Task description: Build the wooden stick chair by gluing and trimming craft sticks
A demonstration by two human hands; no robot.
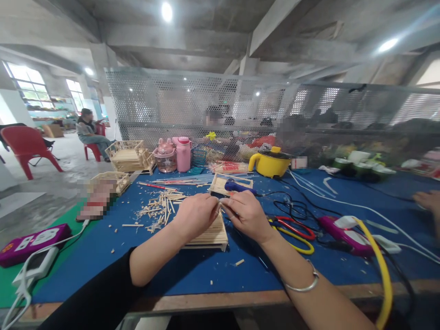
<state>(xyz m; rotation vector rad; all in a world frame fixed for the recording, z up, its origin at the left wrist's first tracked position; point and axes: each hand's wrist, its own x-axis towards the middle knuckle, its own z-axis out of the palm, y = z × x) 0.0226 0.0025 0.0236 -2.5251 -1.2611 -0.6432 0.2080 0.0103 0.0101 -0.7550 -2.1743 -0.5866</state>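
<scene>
My left hand (pixel 199 213) and my right hand (pixel 245 214) meet fingertip to fingertip above the blue table, both closed in a pinch. Whatever lies between the fingertips is too small to name. Just under my hands is a slatted wooden stick frame (pixel 209 236), partly covered by my left hand. Behind my right hand lies a dark blue glue gun (pixel 237 185), beside a second small stick frame (pixel 223 180). A heap of short wooden sticks (pixel 163 206) spreads to the left of my left hand.
Red-handled (pixel 297 227) and yellow-handled tools (pixel 297 245) lie right of my hands, near cables and a purple power strip (pixel 347 236). A yellow pot (pixel 271 164), pink bottle (pixel 183 155) and stick models (pixel 129 156) stand at the back. Another person's hand (pixel 428 200) shows far right.
</scene>
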